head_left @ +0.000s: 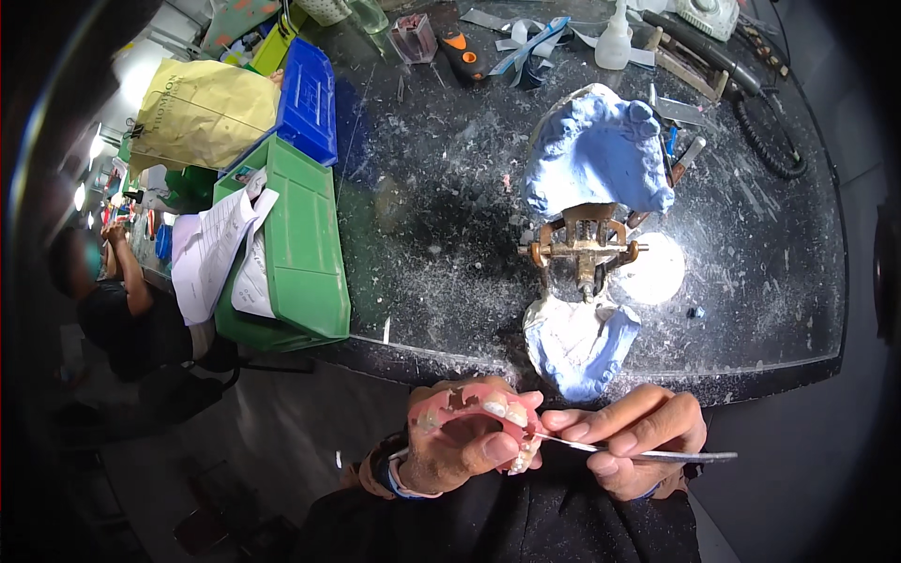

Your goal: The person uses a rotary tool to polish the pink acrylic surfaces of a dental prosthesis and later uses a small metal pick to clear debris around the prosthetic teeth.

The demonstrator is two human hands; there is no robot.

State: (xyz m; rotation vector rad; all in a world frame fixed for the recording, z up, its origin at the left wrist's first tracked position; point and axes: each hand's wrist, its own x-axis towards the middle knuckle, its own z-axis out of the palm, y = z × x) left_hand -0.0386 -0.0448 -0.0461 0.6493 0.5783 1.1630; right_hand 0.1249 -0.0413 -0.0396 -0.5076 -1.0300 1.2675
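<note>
Near the table's front edge, my left hand (439, 460) is closed around a pink denture (460, 402) set with several whitish teeth. Its thumb lies across the front of the piece, and the fingers behind are partly hidden. My right hand (648, 436) pinches a thin metal carving tool (671, 457), whose tip meets the denture's right side. Just beyond my hands stands a brass articulator (587, 249), opened out flat. It carries a blue-and-white upper cast (596, 155) at the far end and a smaller lower cast (582, 347) at the near end.
On the left, a green bin (310, 253) holds papers, with a blue bin (310, 103) and a yellow envelope (202, 113) behind. A white bottle (614, 42), an orange-and-black tool (462, 58) and a corded black handpiece (704, 52) lie at the back. Another person (131, 300) sits far left.
</note>
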